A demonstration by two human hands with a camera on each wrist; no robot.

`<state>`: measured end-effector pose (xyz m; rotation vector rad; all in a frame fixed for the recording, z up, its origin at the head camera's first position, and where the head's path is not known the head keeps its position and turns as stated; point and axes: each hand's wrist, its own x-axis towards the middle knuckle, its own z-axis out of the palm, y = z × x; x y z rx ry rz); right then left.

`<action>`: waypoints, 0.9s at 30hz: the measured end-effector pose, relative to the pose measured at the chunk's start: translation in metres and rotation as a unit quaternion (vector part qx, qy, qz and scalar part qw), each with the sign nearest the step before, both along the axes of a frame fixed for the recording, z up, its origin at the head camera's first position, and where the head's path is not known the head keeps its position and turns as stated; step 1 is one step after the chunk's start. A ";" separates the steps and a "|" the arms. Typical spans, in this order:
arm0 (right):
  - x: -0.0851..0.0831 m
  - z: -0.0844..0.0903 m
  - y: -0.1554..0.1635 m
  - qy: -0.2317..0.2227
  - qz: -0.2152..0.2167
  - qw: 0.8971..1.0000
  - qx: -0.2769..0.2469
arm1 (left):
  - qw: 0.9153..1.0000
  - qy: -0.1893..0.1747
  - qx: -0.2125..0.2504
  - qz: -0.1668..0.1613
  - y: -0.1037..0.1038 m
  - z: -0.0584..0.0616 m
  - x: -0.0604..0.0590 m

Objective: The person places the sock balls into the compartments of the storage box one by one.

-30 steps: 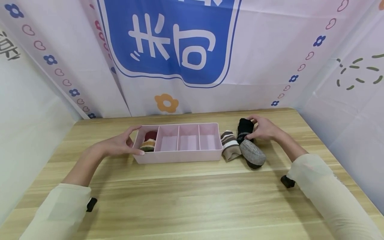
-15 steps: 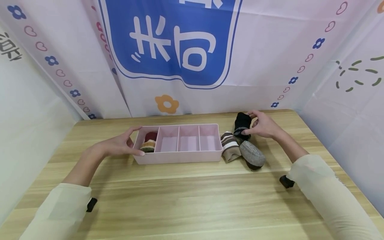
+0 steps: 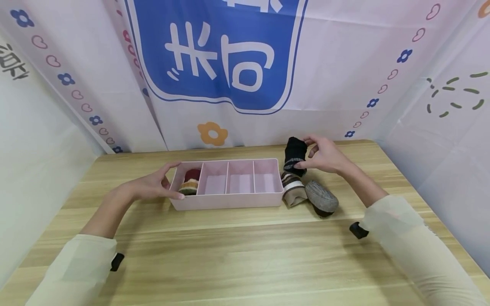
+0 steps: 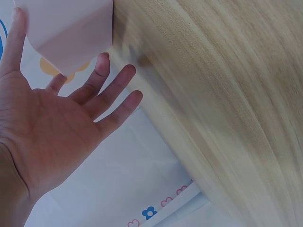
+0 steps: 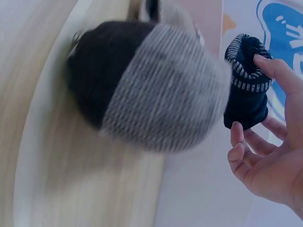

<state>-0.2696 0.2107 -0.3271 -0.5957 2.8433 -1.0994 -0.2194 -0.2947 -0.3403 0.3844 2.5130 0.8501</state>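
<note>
From my head view, at 9 o'clock, the left hand (image 3: 151,185) grips the end of a pink box (image 3: 229,202), thumb on the near rim and a finger at the far one; my left wrist view shows the other fingers spread off the box. The box sits on the wooden tabletop (image 3: 229,255), split into four compartments in a row. In its leftmost one I see a rolled sock bundle (image 3: 189,186), dark red toward 12 o'clock and striped toward 6.

Just off the box's 3 o'clock end, a brown-and-white striped sock (image 3: 294,191) lies rolled on the tabletop. At 12 o'clock from it, a rolled black sock (image 3: 295,153) is pinched between the right hand's thumb and fingers, outside the box; I cannot tell whether its lower end touches the striped one.

The right hand (image 3: 325,155) reaches in from 4 o'clock. Below it, at 4 o'clock from the striped sock, a grey sock (image 3: 322,197) with a dark end lies on the tabletop.
</note>
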 end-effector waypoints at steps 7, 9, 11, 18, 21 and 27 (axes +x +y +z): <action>0.005 0.007 -0.015 0.008 0.020 1.000 -0.012 | 1.000 -0.001 -0.008 -0.002 0.001 0.003 0.000; 0.006 0.008 -0.018 0.008 0.024 1.000 -0.014 | 1.000 -0.002 -0.007 -0.001 0.002 0.004 0.001; 0.007 0.009 -0.021 0.006 0.027 1.000 -0.014 | 1.000 -0.002 -0.007 -0.001 0.002 0.005 0.002; 0.010 0.012 -0.030 0.005 0.041 0.999 -0.016 | 1.000 0.000 -0.009 -0.001 0.003 0.005 0.002; 0.010 0.013 -0.034 0.007 0.045 0.999 -0.018 | 1.000 0.001 -0.008 -0.001 0.002 0.004 0.001; 0.013 0.014 -0.043 0.009 0.061 0.998 -0.026 | 1.000 -0.001 -0.010 -0.002 0.002 0.005 0.001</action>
